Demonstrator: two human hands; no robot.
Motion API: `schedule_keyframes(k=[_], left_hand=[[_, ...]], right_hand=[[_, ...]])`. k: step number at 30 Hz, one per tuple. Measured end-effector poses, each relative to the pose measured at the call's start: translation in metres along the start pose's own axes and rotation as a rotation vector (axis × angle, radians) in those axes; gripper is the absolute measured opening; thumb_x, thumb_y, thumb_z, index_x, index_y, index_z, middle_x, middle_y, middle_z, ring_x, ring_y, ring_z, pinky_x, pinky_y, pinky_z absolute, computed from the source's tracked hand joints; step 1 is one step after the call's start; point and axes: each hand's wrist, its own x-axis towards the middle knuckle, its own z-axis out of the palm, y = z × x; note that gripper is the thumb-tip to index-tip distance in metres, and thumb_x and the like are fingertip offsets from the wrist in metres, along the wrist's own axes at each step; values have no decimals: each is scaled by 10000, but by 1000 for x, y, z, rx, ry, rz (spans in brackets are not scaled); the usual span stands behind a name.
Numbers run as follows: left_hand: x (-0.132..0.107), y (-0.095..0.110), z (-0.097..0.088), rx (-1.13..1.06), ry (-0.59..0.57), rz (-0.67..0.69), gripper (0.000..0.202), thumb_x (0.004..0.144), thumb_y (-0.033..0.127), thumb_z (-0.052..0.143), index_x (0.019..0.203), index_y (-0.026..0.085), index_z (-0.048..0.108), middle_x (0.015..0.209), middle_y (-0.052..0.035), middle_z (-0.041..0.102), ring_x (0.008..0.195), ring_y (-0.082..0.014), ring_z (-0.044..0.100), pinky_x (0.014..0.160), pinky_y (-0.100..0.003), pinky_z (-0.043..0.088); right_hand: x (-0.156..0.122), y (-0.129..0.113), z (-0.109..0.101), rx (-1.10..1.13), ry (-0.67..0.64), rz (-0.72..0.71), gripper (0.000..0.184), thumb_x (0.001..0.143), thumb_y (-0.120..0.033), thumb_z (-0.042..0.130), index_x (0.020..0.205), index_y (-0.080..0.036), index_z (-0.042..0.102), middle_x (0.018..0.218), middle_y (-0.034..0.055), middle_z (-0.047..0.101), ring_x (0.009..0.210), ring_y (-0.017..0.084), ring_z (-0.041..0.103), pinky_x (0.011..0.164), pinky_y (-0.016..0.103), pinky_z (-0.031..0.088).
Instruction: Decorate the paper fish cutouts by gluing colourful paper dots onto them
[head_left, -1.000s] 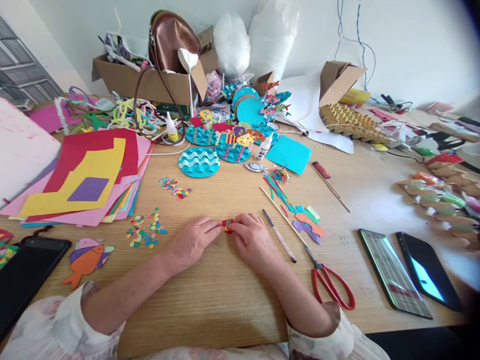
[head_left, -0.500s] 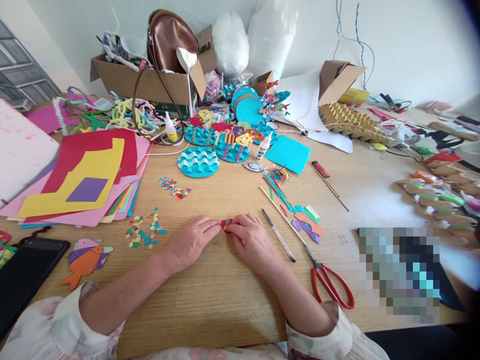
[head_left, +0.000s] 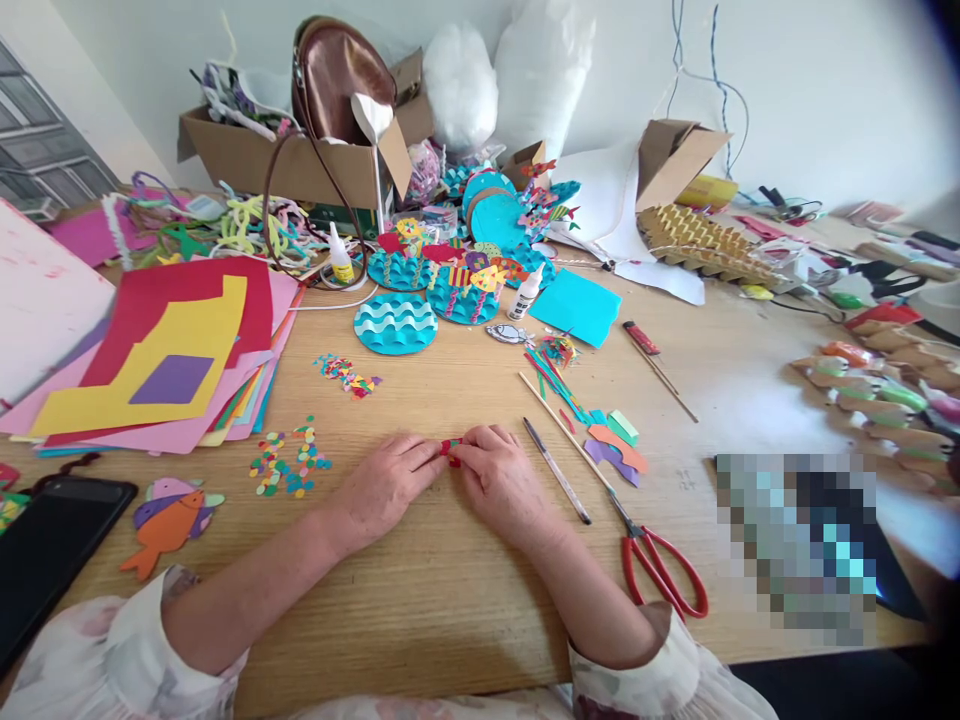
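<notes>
A small red paper piece with coloured bits on it [head_left: 452, 447] lies at the table's front middle, mostly covered by fingers. From its left side, my left hand [head_left: 391, 485] presses it with closed fingertips. My right hand [head_left: 501, 475] pinches it from the right, close against the left. To the left lie paper dots [head_left: 291, 460] and orange and purple paper fish [head_left: 169, 520]. On the right are a pen [head_left: 556, 470], a thin wooden stick [head_left: 562, 425] and red-handled scissors [head_left: 660, 570].
Coloured paper sheets [head_left: 180, 350] pile up at left, with a phone [head_left: 60, 550] in front. Further back stand two glue bottles [head_left: 525, 295], a blue wave-decorated disc [head_left: 396, 338] and finished fish pieces. Paper strips [head_left: 562, 385], a cardboard box [head_left: 247, 165] and egg trays [head_left: 705, 245] lie around.
My fingers have shifted slightly on the red paper piece, so a different part of it shows between them. Both hands stay in nearly the same place.
</notes>
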Motion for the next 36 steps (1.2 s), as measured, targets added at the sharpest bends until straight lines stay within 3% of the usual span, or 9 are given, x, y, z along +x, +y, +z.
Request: schedule_keyframes(k=[14,36], left_hand=[[1,2,-1,22,-32,-12,278,879,156,418,1144,142,502,1107,-63,545,999,-191,463,888,-346,427],[-1,-1,7,3,9,-12,281,884,160,404,1151,174,493,1128,-56,541,1022,-180,464,910,-338,410]], right_hand=[[1,0,2,0,-3,11,218,836,-129,433,836,-191,642,827,46,575,815,162,462,745,292,336],[-2,2,-1,20,-5,-1,227,822,-124,439,800,-189,654,801,46,581,811,167,464,750,303,335]])
